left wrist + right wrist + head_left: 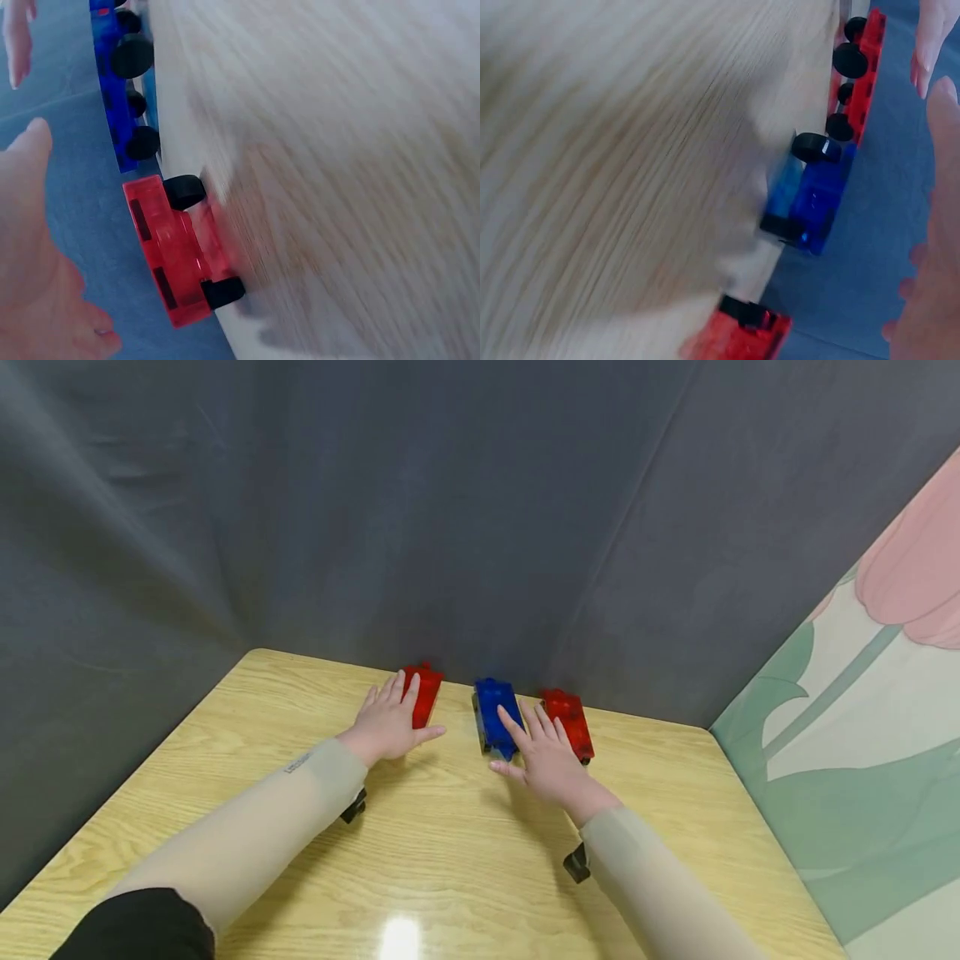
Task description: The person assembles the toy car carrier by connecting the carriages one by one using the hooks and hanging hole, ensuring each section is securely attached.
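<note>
Along the back of the wooden table stand a red toy car (428, 697) on the left, a blue toy car (495, 714) in the middle and another red toy car (572, 727) on the right. My left hand (385, 723) hovers by the left red car with fingers spread, covering part of it. Between the blue car and the right red car is my right hand (552, 764), its fingers also spread. Both wrist views show the hands apart from the cars. Black wheels show under the red car (169, 251) and the blue car (821, 199).
Behind the wooden table (420, 860) hangs a dark grey curtain (450, 510), close to the cars' far ends. A panel printed with pink tulips (862, 760) borders the right side. A small dark wrist camera (577, 863) sits under the right wrist.
</note>
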Motion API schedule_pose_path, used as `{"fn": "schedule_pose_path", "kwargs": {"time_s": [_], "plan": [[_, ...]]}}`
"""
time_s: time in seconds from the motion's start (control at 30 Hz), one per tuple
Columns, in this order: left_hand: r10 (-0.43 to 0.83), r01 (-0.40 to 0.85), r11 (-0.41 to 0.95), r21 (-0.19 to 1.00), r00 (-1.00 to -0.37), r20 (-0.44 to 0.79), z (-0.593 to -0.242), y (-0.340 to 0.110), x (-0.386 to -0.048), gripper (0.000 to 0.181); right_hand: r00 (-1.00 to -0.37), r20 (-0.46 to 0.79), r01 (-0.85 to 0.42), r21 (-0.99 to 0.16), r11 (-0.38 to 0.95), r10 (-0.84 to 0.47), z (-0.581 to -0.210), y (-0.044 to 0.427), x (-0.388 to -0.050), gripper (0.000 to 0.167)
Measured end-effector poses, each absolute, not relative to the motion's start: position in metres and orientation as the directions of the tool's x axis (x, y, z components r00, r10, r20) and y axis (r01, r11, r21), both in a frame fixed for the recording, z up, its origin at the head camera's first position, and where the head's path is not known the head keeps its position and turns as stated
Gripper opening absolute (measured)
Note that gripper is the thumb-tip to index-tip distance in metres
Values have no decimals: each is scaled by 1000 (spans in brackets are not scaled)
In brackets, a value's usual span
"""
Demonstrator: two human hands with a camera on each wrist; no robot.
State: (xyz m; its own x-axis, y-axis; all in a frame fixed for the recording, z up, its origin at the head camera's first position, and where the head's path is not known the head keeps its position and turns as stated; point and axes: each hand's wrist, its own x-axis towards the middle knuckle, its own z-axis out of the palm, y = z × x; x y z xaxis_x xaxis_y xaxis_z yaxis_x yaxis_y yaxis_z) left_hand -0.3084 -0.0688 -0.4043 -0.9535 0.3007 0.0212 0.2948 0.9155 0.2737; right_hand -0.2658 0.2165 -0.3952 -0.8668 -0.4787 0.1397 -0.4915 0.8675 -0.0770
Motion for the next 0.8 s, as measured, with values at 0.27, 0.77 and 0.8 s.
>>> {"fn": "schedule_pose_path", "kwargs": {"time_s": [0.27, 0.77, 0.8], "plan": [[187, 161, 924, 348, -981, -43, -403, -57, -325, 102, -960, 34, -280, -192, 941, -279, -403, 195, -297, 83], [46, 26, 910, 414, -998, -39, -411, -38, -346, 105, -993, -63, -68, -355, 932, -96, -413, 163, -334, 75], [44, 25, 916, 400, -998, -38, -411, -38, -347, 104, -993, -68, -63, -352, 934, -92, -413, 162, -335, 74]]}}
